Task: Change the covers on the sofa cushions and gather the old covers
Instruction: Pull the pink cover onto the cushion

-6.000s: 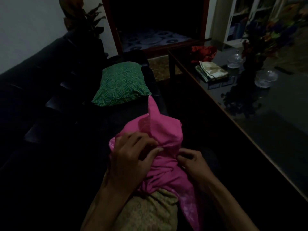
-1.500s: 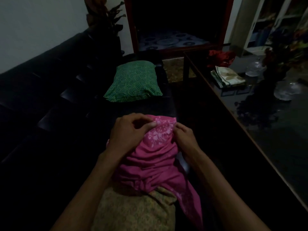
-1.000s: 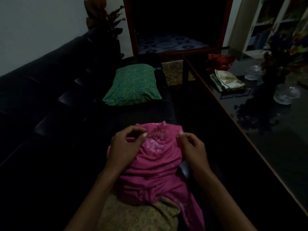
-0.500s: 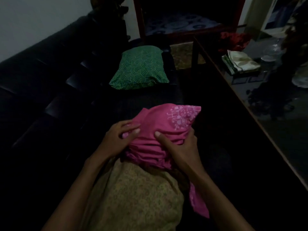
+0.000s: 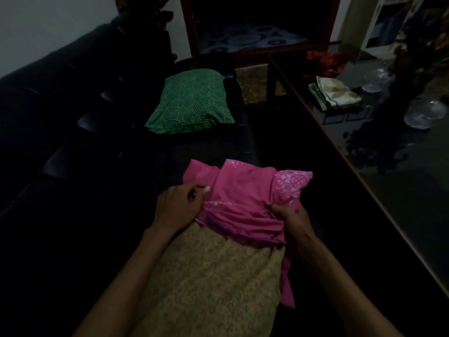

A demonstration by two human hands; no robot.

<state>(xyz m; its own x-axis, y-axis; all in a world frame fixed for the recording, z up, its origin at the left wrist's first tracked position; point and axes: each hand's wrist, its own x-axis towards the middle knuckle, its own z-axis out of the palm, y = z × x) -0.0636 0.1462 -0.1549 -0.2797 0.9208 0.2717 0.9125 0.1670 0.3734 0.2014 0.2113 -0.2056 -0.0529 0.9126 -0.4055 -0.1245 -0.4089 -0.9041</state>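
Cushion [image 5: 206, 283] on the dark sofa [image 5: 73, 147] seat — long axis running from the viewer toward the green cushion [image 5: 192, 103], far end sheathed in the bunched pink cover [image 5: 243, 203]. Left hand [image 5: 177, 205] and right hand [image 5: 291, 220] — fingers curled, gripping the cover's gathered sides.

Both forearms are stretched forward; fabric is pinched by the left hand [image 5: 178, 206] and gripped by the right hand [image 5: 290, 218].
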